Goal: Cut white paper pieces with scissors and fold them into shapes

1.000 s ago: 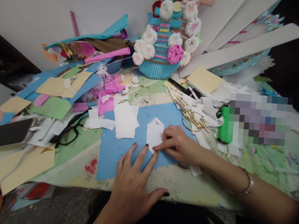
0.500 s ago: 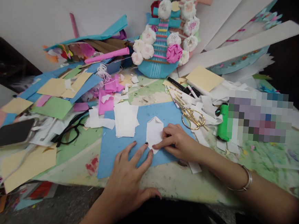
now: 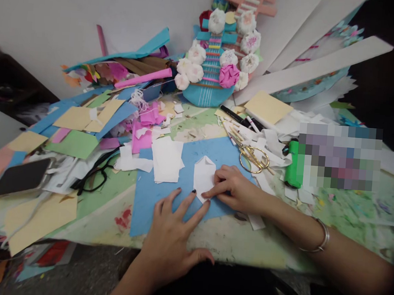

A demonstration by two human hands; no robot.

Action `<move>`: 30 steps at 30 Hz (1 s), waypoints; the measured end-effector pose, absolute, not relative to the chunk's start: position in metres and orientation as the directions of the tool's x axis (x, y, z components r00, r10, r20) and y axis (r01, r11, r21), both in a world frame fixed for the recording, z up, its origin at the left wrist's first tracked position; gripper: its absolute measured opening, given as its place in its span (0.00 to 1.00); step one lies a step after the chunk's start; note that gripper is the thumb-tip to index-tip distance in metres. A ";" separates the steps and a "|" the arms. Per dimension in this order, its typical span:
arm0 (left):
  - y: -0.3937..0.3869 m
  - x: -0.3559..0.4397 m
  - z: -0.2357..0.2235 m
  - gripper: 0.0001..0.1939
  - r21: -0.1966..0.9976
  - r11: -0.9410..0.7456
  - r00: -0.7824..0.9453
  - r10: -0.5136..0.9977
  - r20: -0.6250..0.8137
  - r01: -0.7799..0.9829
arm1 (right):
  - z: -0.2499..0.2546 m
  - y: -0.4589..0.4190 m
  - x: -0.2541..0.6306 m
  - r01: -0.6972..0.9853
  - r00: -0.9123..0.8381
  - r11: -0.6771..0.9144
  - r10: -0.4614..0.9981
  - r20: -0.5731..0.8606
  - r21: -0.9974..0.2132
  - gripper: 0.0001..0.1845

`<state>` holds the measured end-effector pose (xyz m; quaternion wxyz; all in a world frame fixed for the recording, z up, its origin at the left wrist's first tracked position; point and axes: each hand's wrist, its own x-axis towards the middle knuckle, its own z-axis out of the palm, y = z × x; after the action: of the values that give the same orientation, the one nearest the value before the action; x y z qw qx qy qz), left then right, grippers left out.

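Observation:
A small folded white paper (image 3: 204, 176) lies on a blue sheet (image 3: 152, 194) at the table's front edge. My right hand (image 3: 235, 188) rests on the paper's right side, fingers curled and pinched together, pressing its lower edge. My left hand (image 3: 173, 229) lies flat on the blue sheet just below the paper, fingers spread, their dark-nailed tips touching the paper's lower left corner. A silver bangle (image 3: 322, 237) circles my right wrist.
Gold scissors (image 3: 253, 155), black markers (image 3: 235, 115) and a green lighter (image 3: 294, 165) lie right of the blue sheet. A white paper stack (image 3: 167, 159), black glasses (image 3: 94, 176) and a phone (image 3: 20, 177) sit left among coloured scraps. A paper-flower craft (image 3: 212, 62) stands behind.
My left hand's fingers shifted slightly along the paper's bottom edge, and my right hand stayed pressing. The view tilted a little; nothing else moved.

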<state>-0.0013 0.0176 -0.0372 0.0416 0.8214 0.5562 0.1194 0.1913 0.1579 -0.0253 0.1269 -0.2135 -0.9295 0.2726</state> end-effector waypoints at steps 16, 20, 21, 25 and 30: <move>0.017 0.000 -0.037 0.36 0.212 -0.367 0.339 0.928 0.155 0.906 | -0.030 0.161 0.186 0.404 -0.781 0.650 0.612 0.128 -0.644 0.28; 0.018 -0.006 -0.035 0.35 0.217 -0.397 0.375 0.917 0.136 0.892 | -0.025 0.169 0.197 0.296 -0.731 0.588 0.646 0.218 -0.753 0.20; 0.018 -0.009 -0.034 0.34 0.221 -0.417 0.397 0.909 0.130 0.882 | -0.023 0.173 0.201 0.284 -0.705 0.582 0.665 0.245 -0.763 0.19; 0.027 -0.029 -0.028 0.26 0.270 -0.495 0.490 0.867 0.088 0.826 | -0.019 0.186 0.215 0.362 -0.691 0.689 0.651 0.315 -0.628 0.20; 0.040 -0.039 -0.026 0.15 0.287 -0.556 0.520 0.831 0.196 0.780 | -0.021 0.194 0.220 0.343 -0.809 0.759 0.538 0.235 -0.554 0.13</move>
<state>-0.0386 0.0398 -0.0264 0.0818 0.8679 0.4642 0.1565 0.2202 0.1936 -0.0209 0.1940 -0.2401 -0.9174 0.2512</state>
